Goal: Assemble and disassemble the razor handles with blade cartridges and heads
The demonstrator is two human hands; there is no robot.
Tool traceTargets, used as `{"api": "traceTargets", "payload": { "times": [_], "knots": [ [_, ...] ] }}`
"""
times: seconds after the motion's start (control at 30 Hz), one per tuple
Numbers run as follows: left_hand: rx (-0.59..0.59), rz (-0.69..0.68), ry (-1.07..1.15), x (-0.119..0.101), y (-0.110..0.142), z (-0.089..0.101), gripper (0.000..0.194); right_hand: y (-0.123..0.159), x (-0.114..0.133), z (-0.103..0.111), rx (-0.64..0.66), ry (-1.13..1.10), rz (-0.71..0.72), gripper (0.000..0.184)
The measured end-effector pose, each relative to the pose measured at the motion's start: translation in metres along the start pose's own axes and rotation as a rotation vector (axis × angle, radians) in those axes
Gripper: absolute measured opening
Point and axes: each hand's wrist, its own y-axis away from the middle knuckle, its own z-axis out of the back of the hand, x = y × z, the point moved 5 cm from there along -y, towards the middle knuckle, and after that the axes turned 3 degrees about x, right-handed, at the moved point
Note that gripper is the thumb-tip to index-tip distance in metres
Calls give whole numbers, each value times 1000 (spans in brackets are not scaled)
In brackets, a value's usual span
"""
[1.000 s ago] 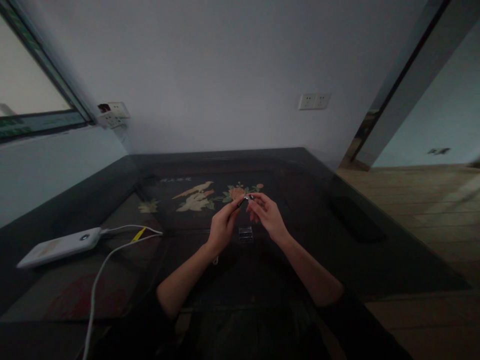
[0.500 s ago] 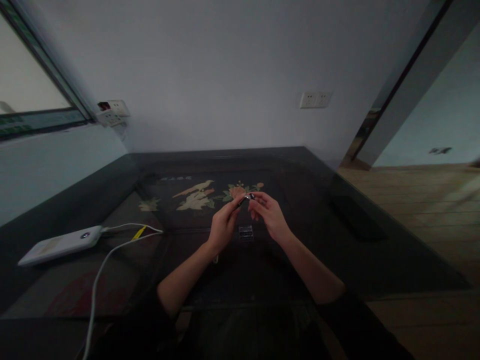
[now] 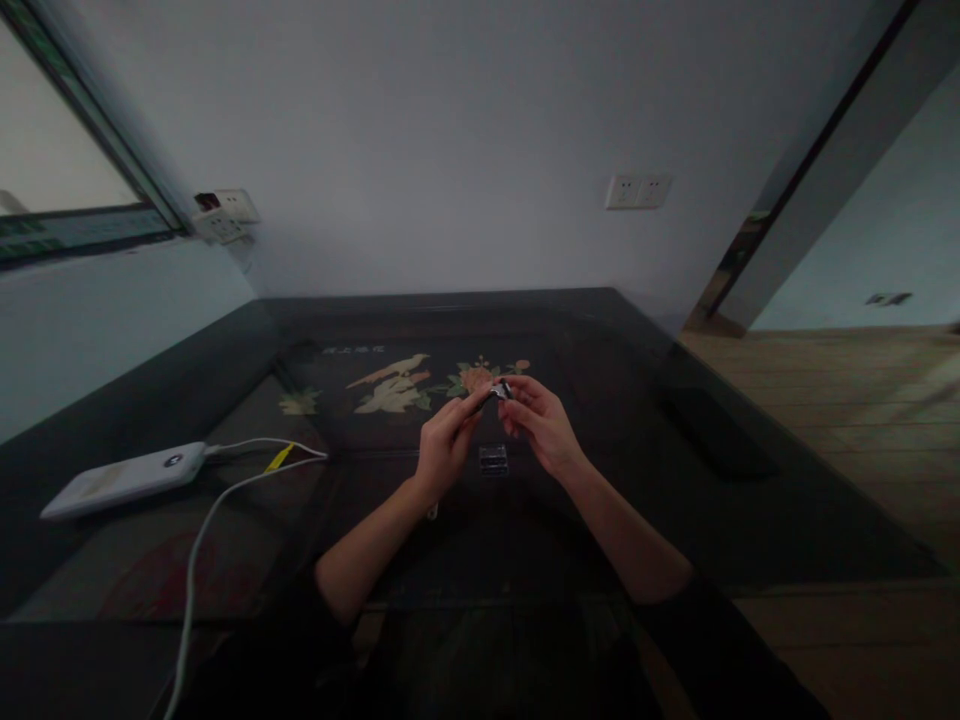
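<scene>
Both hands meet above the middle of the dark table. My left hand (image 3: 444,445) is closed around a slim tool (image 3: 498,390) with a dark handle and a shiny metal head; its exact kind is too small to make out. With thumb and fingertips, my right hand (image 3: 546,425) pinches the dark piece at the metal end. Below the hands, a small clear plastic case (image 3: 493,460) rests on the tabletop. A small pale item (image 3: 433,511) lies by my left wrist, partly covered by it.
A white power bank (image 3: 127,480) lies at the left, its white cable (image 3: 196,540) running toward the front edge. To the right lies a flat black rectangular object (image 3: 716,435). The glossy table (image 3: 600,340) stands against a wall with sockets (image 3: 638,191).
At the metal end, the dark piece has turned more upright between my right fingertips. My left hand keeps its hold on the handle. The whole view has shifted slightly.
</scene>
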Motion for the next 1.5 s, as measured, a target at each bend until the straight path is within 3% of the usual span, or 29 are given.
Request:
{"api": "traceTargets", "payload": {
  "times": [0.53, 0.6, 0.77, 0.97, 1.13, 1.27, 1.5],
  "knots": [
    [-61, -43, 11, -3, -3, 6, 39, -1, 2, 2, 13, 6, 16, 38],
    [-56, -3, 30, -2, -3, 4, 39, -1, 2, 2, 9, 9, 15, 37],
    [7, 280, 204, 13, -1, -4, 30, -1, 3, 4, -14, 29, 22, 38],
    [6, 382, 261, 21, -7, -7, 17, -3, 2, 8, -57, 58, 22, 39],
    [112, 482, 237, 32, -10, -11, 12, -5, -1, 10, -78, 72, 11, 42],
    [255, 570, 164, 43, -10, -7, 18, -6, -4, 12, -96, 80, 5, 43],
    [437, 650, -114, 54, -7, 6, 23, -6, -4, 12, -117, 98, -8, 38]
  ]
}}
